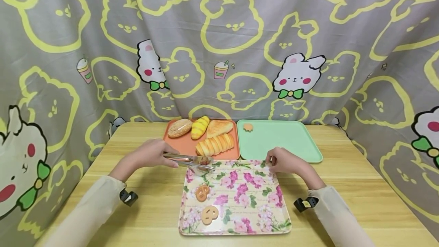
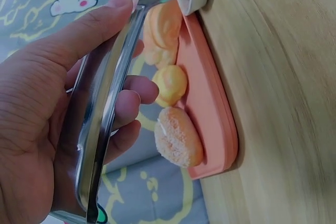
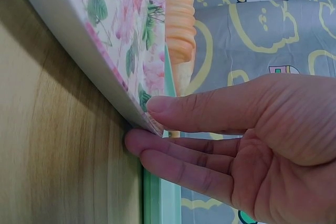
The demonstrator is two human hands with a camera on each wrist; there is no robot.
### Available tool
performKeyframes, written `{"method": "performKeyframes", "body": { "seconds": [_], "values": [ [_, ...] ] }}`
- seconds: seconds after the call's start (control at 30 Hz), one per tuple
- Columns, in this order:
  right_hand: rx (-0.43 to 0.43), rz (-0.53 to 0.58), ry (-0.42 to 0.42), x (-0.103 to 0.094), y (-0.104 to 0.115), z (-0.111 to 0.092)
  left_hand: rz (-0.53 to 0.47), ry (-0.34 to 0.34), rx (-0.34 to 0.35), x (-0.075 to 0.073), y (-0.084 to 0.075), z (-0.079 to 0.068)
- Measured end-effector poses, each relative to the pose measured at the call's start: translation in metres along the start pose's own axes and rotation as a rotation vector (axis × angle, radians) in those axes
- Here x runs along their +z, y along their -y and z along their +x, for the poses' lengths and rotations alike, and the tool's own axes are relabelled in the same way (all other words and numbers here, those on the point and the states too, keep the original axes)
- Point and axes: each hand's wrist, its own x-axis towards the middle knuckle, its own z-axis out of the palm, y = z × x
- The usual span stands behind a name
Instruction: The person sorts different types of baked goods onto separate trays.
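Observation:
My left hand (image 1: 158, 154) holds metal tongs (image 2: 107, 108), thumb on one side and fingers on the other. The tongs' ends are around a small brown baked piece (image 1: 204, 161) at the far left corner of the floral tray (image 1: 253, 209); whether they grip it I cannot tell. At the tray's far right corner, my right hand (image 1: 284, 161) pinches the rim between thumb (image 3: 163, 106) and fingers. Two pretzel-shaped cookies, a browner one (image 1: 202, 193) and a paler one (image 1: 209, 215), lie on the tray's left side.
Behind, an orange tray (image 1: 181, 146) carries a sesame bun (image 1: 180, 128), a yellow bread (image 1: 200, 127), a flat pastry (image 1: 219, 127) and a ridged roll (image 1: 215, 145). Beside it, a green tray (image 1: 281, 140) holds a small cookie (image 1: 248, 127). A patterned curtain (image 1: 240, 48) hangs behind the wooden table (image 1: 363, 197).

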Motion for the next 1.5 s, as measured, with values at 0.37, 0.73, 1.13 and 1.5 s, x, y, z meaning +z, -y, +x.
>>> {"method": "performKeyframes", "body": {
  "seconds": [0.37,0.73,1.13,1.5],
  "values": [
    [0.009,0.004,-0.001,0.001,-0.001,0.0,0.011,-0.038,0.021,-0.006,-0.008,0.0],
    [0.023,0.003,-0.005,0.001,0.001,-0.001,-0.002,-0.074,0.052,-0.021,-0.023,0.012],
    [0.014,0.004,-0.007,0.001,0.0,-0.001,0.003,-0.101,0.097,-0.036,-0.036,0.038],
    [0.021,0.006,-0.009,0.001,-0.001,-0.001,0.044,-0.1,0.077,-0.043,-0.057,0.082]
  ]
}}
